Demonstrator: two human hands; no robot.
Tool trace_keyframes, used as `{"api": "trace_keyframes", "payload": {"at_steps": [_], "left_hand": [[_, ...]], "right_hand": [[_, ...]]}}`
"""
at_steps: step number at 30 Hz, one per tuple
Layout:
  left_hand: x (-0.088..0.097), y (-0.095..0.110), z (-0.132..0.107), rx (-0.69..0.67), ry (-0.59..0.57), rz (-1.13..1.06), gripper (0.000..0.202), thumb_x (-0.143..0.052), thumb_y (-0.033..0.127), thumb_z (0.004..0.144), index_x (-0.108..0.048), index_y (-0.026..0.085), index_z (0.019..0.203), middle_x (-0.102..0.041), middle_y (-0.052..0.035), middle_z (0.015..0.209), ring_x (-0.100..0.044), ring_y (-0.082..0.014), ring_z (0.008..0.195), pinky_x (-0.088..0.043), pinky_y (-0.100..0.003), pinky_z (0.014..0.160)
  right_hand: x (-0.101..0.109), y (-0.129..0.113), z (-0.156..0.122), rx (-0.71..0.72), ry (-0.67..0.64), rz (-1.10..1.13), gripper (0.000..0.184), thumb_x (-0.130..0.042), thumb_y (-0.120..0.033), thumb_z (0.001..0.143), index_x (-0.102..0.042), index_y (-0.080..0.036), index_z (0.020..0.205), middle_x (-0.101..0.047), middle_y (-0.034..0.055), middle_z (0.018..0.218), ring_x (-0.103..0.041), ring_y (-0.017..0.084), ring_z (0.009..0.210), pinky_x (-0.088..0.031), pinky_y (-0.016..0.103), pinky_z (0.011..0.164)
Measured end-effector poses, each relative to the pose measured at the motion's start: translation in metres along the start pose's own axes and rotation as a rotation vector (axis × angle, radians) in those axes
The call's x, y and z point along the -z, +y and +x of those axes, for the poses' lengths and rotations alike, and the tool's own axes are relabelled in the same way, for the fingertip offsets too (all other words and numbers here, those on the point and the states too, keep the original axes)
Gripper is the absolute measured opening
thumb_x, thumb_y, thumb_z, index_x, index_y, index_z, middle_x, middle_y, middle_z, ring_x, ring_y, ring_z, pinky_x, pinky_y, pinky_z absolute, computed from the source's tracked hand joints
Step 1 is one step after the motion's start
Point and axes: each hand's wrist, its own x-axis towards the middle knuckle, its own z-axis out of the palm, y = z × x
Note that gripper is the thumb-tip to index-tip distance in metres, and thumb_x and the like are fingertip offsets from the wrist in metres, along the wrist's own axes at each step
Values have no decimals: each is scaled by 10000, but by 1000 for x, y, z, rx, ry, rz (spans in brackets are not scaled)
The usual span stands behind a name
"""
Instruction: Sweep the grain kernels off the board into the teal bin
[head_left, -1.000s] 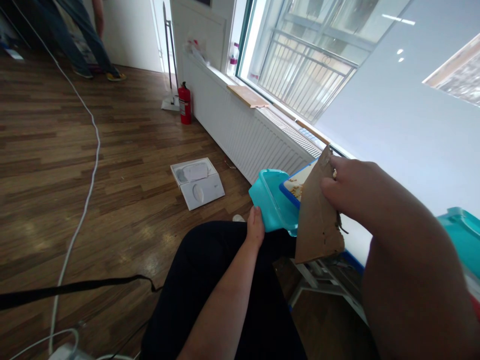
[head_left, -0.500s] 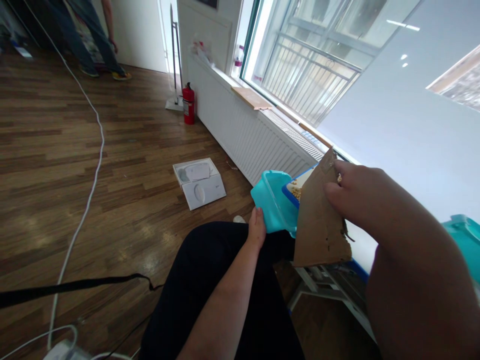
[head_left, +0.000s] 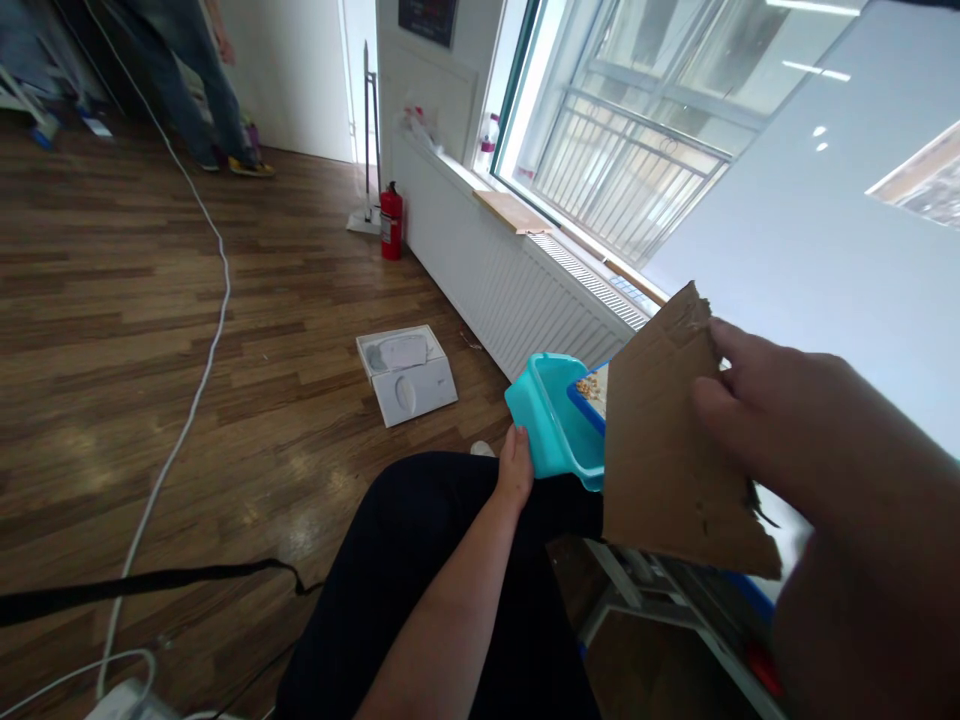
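My left hand (head_left: 516, 465) grips the near side of a turquoise plastic bin (head_left: 551, 420), which is tilted beside the edge of a blue-rimmed white table (head_left: 586, 396). Small tan pieces (head_left: 590, 387), too small to name surely, lie on the tabletop by that edge. In my right hand (head_left: 757, 390) is a torn piece of brown cardboard (head_left: 667, 450), held by its upper right edge between thumb and fingers. The cardboard stands on a slant over the table and hides much of its top and part of the bin's rim.
An open white box (head_left: 409, 375) lies on the wooden floor. Beyond it are a radiator (head_left: 517, 290), a red fire extinguisher (head_left: 391, 222) and a long-handled dustpan (head_left: 366, 215). A white cable (head_left: 202, 365) crosses the floor at left. Another person's legs (head_left: 199, 90) show at the back.
My right hand has moved the cardboard rightward, away from the bin, and turned its face more toward me. More of the bin's opening shows. The view has shifted slightly.
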Motion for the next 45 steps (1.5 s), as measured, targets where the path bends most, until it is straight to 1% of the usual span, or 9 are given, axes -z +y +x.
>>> {"api": "trace_keyframes", "payload": {"at_steps": [4,7,11,15,21,26,31,36,45], "left_hand": [[1,5,-1,-3,2,9,548,-539,659,866,-667,190,1119,-704,-123,1188,-617,-281,1149,-425,-408,1062],[2,7,1,33,16,-16,562,-585,667,833,-680,181,1099,-713,-134,1176,-630,-290,1135,-442,-417,1054],[3,8,5,93,48,-115,584,-668,643,784,-692,166,1121,-699,-149,1233,-621,-313,1184,-441,-439,1069],[3,10,5,125,94,-151,527,-715,599,764,-722,172,1073,-721,-146,1191,-604,-331,1224,-439,-451,1079],[0,10,6,139,91,-220,476,-700,552,801,-729,164,1076,-745,-143,1118,-668,-320,1114,-478,-477,1039],[-2,11,5,168,17,-282,390,-610,474,897,-716,196,1148,-731,-127,1182,-670,-293,1127,-490,-471,1038],[-6,4,6,219,86,-317,449,-589,495,909,-694,155,1182,-750,-134,1112,-706,-280,1043,-512,-450,1013],[-10,-2,9,212,-15,-368,474,-543,494,930,-677,133,1206,-739,-133,1149,-689,-276,1091,-499,-429,1036],[-19,1,-2,184,-93,-456,328,-517,278,946,-690,106,1166,-754,-130,1111,-654,-276,1161,-457,-400,1078]], "right_hand": [[7,15,-4,-39,255,-2,569,-361,-384,868,-439,-293,1424,-617,91,654,-548,283,517,-316,364,510],[9,20,-1,-9,471,-36,616,-366,-435,915,-334,-280,1510,-682,90,765,-598,263,553,-304,324,519],[-5,26,18,251,592,19,421,-319,-336,978,-539,-284,1334,-737,112,1065,-712,280,862,-430,337,593],[-32,40,46,477,636,124,396,-353,-224,971,-606,-240,1275,-728,114,1171,-702,262,1048,-536,374,781],[-70,67,79,677,597,328,378,-367,-184,948,-670,-217,1173,-742,102,1136,-696,253,1057,-532,453,921],[-90,82,93,656,486,350,431,-354,-147,921,-648,-201,1231,-736,110,1155,-701,250,1032,-542,426,884],[-100,82,95,694,310,341,468,-358,-108,900,-616,-207,1278,-721,109,1198,-684,249,1054,-504,402,908],[-108,75,95,734,246,341,482,-342,-109,906,-590,-215,1306,-716,119,1192,-677,260,1055,-478,402,896],[-109,72,92,757,183,333,524,-329,-86,899,-583,-219,1337,-689,149,1251,-658,285,1115,-457,428,939]]}}
